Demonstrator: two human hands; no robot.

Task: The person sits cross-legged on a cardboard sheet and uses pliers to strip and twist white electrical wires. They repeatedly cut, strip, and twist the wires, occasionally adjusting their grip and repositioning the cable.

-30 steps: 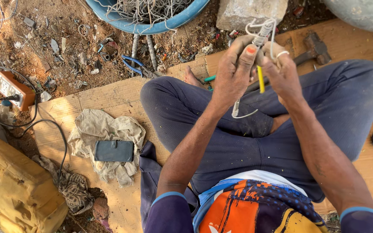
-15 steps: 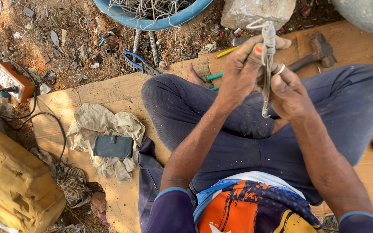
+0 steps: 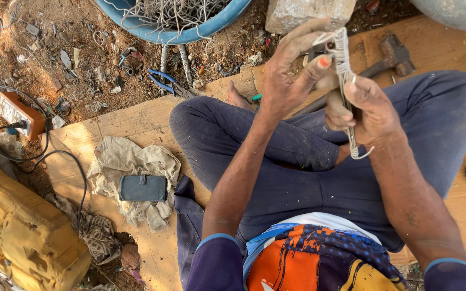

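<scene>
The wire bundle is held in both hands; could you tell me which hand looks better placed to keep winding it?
Probably the left hand: its fingertips pinch the wire bundle at the top, while the right hand grips its middle.

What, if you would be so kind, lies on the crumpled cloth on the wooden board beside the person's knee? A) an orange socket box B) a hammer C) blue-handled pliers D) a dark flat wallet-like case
D: a dark flat case rests on the crumpled cloth, while the hammer, the pliers and the socket box all lie elsewhere.
</scene>
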